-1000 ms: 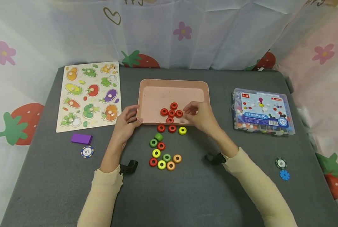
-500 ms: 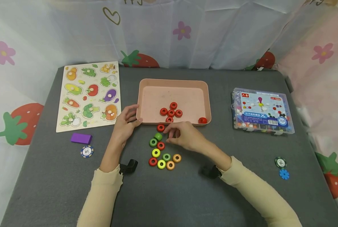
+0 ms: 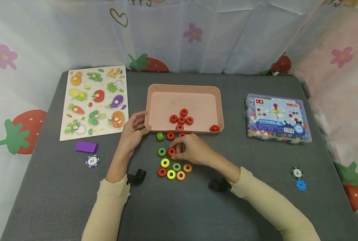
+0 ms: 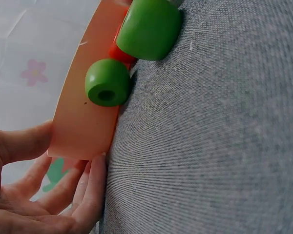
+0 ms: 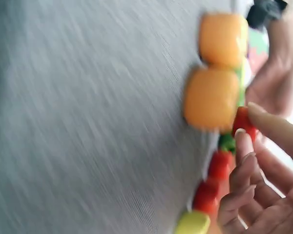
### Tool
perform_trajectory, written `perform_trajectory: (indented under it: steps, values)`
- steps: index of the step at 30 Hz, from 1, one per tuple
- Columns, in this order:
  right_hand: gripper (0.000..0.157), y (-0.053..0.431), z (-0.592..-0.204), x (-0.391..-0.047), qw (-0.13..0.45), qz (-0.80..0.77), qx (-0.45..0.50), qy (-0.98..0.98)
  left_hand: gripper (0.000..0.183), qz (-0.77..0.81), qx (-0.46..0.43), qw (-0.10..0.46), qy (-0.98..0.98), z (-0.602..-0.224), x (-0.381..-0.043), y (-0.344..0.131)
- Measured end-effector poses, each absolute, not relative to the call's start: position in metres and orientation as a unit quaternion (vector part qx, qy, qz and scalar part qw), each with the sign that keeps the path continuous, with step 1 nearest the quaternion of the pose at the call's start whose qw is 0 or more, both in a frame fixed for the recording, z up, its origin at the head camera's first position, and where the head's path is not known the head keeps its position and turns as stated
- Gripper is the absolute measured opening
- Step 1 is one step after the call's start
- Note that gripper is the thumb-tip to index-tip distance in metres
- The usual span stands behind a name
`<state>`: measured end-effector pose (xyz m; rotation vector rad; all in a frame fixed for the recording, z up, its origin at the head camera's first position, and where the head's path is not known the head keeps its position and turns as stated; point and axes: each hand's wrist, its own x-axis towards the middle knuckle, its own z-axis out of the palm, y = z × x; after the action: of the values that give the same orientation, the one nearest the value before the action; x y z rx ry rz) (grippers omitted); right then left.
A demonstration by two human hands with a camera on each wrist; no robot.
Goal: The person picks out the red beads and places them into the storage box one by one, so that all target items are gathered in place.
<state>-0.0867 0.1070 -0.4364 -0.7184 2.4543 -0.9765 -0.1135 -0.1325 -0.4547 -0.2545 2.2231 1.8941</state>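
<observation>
My left hand (image 3: 131, 134) holds the front left corner of a shallow pink tray (image 3: 197, 95), thumb and fingers on either side of it in the left wrist view. In the tray lie several red beads (image 3: 181, 120), with one more red bead (image 3: 214, 128) apart in its front right corner. Just outside its front wall sits a green bead (image 3: 159, 136). My right hand (image 3: 193, 150) pinches a red bead (image 5: 243, 123) between thumb and fingertip, in front of the tray. Around it are a green bead (image 3: 161, 152), yellow beads (image 3: 165, 163) and orange beads (image 3: 181, 175).
A vegetable puzzle board (image 3: 96, 103) lies at the left, near a purple block (image 3: 87, 147) and a poker chip (image 3: 92, 161). At the right lies a clear case of molecule parts (image 3: 278, 118). Two more chips (image 3: 297, 173) rest on the grey table (image 3: 257, 214).
My right hand left a red bead in the tray's front right corner. The green bead shifted back and left, next to the tray. Now my right hand pinches another red bead; my left hand stayed put.
</observation>
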Motion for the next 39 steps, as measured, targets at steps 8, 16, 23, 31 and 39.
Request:
perform_trajectory:
  steps: [8, 16, 23, 31, 39]
  values:
    - [0.028, 0.132, -0.421, -0.119, 0.087, -0.440, -0.189, 0.873, 0.056, 0.640, -0.083, 0.104, 0.757, -0.455, -0.113, -0.132]
    - [0.027, 0.155, -0.434, -0.153, 0.014, -0.431, -0.076, 0.899, 0.056, 0.641, -0.084, 0.106, 0.755, -0.455, -0.114, -0.133]
    - [0.030, 0.162, -0.442, -0.159, 0.024, -0.410, -0.040, 0.911, 0.056, 0.643, -0.087, 0.107, 0.753, -0.456, -0.114, -0.132]
    - [0.023, 0.158, -0.445, -0.157, 0.057, -0.430, -0.067, 0.899, 0.056, 0.642, -0.087, 0.109, 0.754, -0.456, -0.114, -0.132]
    - [0.019, 0.159, -0.442, -0.155, 0.060, -0.436, -0.064, 0.895, 0.055, 0.641, -0.084, 0.106, 0.755, -0.456, -0.114, -0.133]
